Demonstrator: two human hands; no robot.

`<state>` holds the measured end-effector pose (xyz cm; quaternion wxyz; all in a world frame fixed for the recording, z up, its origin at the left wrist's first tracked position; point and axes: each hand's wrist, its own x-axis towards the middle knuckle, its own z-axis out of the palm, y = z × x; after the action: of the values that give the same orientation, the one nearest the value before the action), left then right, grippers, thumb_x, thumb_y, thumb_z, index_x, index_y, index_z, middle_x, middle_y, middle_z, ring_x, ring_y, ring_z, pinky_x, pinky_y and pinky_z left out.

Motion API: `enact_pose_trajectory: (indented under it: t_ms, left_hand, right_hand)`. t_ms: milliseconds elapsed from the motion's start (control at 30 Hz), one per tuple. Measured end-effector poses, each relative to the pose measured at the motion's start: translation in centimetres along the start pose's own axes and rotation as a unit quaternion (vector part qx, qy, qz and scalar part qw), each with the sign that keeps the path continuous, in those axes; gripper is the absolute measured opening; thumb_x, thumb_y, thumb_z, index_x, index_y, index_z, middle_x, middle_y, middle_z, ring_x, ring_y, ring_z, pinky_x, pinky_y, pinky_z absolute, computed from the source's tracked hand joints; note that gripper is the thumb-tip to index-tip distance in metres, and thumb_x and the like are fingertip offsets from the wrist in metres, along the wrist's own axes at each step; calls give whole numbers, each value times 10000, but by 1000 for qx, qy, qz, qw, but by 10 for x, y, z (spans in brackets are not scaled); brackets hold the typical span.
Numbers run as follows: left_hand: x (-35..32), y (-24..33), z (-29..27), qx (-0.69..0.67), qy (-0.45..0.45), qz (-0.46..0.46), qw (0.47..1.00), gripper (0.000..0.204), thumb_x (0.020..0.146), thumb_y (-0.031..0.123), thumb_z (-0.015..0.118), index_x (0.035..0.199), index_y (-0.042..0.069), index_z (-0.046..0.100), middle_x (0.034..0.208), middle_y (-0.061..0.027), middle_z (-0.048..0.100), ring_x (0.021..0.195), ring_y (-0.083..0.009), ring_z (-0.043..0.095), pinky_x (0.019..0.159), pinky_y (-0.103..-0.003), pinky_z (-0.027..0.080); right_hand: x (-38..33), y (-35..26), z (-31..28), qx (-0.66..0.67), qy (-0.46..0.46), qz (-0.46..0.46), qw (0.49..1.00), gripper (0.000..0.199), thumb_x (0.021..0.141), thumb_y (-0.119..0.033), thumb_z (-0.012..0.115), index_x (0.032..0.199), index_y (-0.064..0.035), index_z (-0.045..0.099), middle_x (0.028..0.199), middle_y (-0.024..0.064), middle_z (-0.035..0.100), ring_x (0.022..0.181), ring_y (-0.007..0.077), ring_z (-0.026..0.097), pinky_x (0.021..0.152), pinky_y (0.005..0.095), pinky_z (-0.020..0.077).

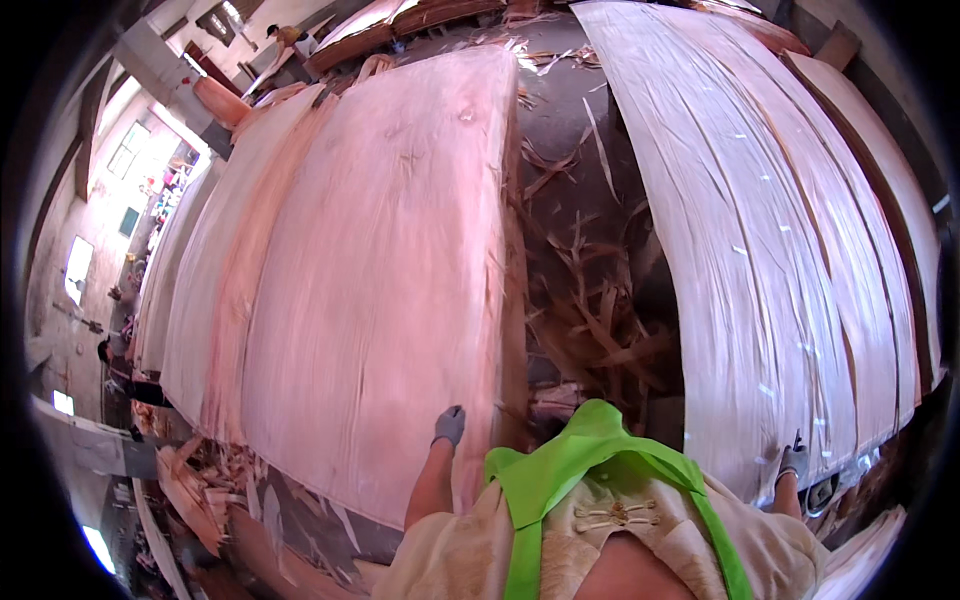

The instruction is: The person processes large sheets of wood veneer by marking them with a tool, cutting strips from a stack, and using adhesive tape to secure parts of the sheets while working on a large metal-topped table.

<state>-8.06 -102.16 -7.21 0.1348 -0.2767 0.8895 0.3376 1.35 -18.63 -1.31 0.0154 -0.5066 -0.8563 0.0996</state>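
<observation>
Grey-gloved left hand (450, 426) is apparently leaning on a broad, pinkish wood-sheet stack (370, 270) for support; right of the stack, a grey-gloved right hand (793, 461) is overlying creased, whitish wood sheets (730, 270). Whether either hand's fingers are closing, one cannot tell. Beyond, brown wood strips (640, 350) are littering the stack's right side.

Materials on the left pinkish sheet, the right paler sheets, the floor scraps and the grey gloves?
Left sheet: likely matte wood veneer; fine grain, knot-like marks.
Right sheets: probably also unfinished veneer; long ripples, grain-like lines.
Floor scraps: likely veneer offcuts; thin, curling strips.
Gloves: matte, maybe fabric; too small to tell knit from coating.
</observation>
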Motion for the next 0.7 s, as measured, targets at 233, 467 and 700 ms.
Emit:
enact_pose_trajectory:
  t_ms: [233, 467, 700]
  left_hand:
    - [255, 168, -68, -42, -10, 144, 989, 355, 891, 283, 504, 1143, 53, 600, 1097, -175, 625, 1030, -289, 598, 881, -352, 465]
    - [459, 274, -82, -194, -34, 209, 958, 336, 907, 261, 514, 1143, 40, 604, 1072, -150, 647, 985, -224, 614, 867, -305, 467]
    - [523, 293, -58, 318, -196, 289, 882, 239, 881, 165, 438, 973, 26, 609, 908, -179, 638, 829, -271, 618, 722, -379, 482]
  right_hand:
    - [-29, -179, 56, 235, -12, -29, 972, 343, 758, 5, 519, 1100, 20, 538, 1063, 189, 604, 998, 288, 585, 872, 364, 440]
    - [62, -502, 122, 320, 61, -252, 911, 277, 880, -52, 468, 1146, -8, 534, 981, 172, 622, 934, 276, 603, 819, 357, 461]
    - [117, -772, 119, 236, -148, -287, 917, 253, 826, -125, 560, 1063, -36, 560, 720, 95, 603, 589, 174, 574, 535, 328, 467]
